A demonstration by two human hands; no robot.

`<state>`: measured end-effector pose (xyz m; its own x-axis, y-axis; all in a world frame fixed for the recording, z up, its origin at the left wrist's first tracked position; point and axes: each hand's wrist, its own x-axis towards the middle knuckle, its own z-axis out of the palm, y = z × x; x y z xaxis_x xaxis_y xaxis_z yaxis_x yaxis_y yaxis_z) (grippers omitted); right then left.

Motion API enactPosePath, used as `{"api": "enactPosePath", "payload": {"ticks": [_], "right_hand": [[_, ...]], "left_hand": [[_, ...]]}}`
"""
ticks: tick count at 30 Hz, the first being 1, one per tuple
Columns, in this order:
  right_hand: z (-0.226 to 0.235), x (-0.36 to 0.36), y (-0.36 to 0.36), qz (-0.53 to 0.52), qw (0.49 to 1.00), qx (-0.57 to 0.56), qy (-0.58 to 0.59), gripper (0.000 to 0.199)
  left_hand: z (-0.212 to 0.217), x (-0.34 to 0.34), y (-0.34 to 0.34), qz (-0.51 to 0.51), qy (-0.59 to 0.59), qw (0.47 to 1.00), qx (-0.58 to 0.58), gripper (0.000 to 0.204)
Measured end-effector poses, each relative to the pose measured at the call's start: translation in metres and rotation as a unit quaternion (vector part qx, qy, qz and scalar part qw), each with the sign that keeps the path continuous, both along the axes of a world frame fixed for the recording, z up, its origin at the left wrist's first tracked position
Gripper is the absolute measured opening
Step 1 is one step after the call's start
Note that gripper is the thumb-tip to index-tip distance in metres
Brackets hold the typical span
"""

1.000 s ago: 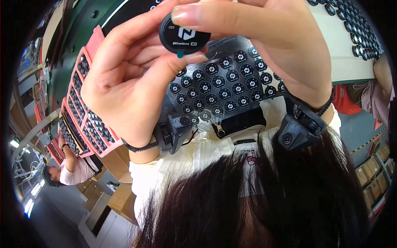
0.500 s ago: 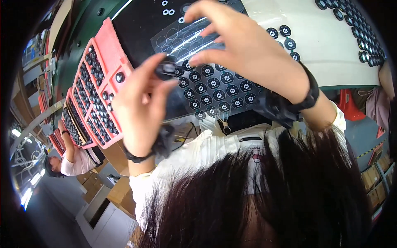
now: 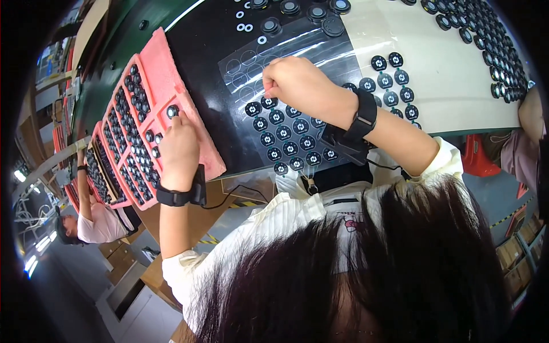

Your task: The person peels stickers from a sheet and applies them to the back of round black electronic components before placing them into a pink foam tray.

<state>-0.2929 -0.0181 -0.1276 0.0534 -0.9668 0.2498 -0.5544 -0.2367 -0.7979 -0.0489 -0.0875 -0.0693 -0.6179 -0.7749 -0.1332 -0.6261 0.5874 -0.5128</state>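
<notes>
My left hand (image 3: 179, 150) reaches into the pink foam tray (image 3: 204, 131). Its fingers are closed at the lower edge of a round black part (image 3: 172, 111) with a pale centre. My right hand (image 3: 298, 83) is over a clear sheet (image 3: 251, 135) of round black labels (image 3: 283, 132) bearing a white emblem. The fingers of this hand are curled in, with the tips pinched near the top row of labels; anything between them is hidden. Above that row, the sheet shows bare circular outlines (image 3: 233, 67).
Several larger round black parts (image 3: 290, 7) stand at the far side, near small white rings (image 3: 240, 27). More labels (image 3: 386, 80) lie on the cream mat (image 3: 440, 86), with rows of black parts (image 3: 483, 43) at far right. Another person (image 3: 100, 226) is at left.
My left hand has moved left to the tray, and the dark round part it held is no longer in it. My right hand has dropped nearer the labels, its fingers now curled together.
</notes>
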Motion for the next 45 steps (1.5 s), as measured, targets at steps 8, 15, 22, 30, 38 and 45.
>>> {"api": "enactPosePath", "payload": {"ticks": [8,15,22,30,38,45], "right_hand": [[0.004,0.000,-0.001,-0.008,0.999,-0.009,0.041,0.008],[0.025,-0.007,-0.008,0.058,0.990,0.117,0.051,0.010],[0.025,-0.040,-0.015,0.142,0.918,0.236,-0.284,0.014],[0.115,-0.041,0.012,0.089,0.850,0.164,-0.492,0.014],[0.123,-0.041,0.019,0.099,0.836,0.179,-0.508,0.015],[0.122,-0.040,0.018,0.089,0.839,0.182,-0.505,0.015]], "left_hand": [[0.019,-0.126,-0.052,-0.219,0.345,0.890,0.202,0.039],[-0.003,-0.173,-0.058,-0.162,0.397,0.842,0.328,0.025],[0.041,-0.131,-0.022,0.055,0.616,0.563,0.548,0.029],[0.065,-0.099,0.029,0.024,0.692,0.626,0.358,0.039],[0.073,-0.105,0.042,-0.017,0.695,0.637,0.333,0.043],[0.079,-0.115,0.051,0.015,0.667,0.682,0.300,0.042]]}}
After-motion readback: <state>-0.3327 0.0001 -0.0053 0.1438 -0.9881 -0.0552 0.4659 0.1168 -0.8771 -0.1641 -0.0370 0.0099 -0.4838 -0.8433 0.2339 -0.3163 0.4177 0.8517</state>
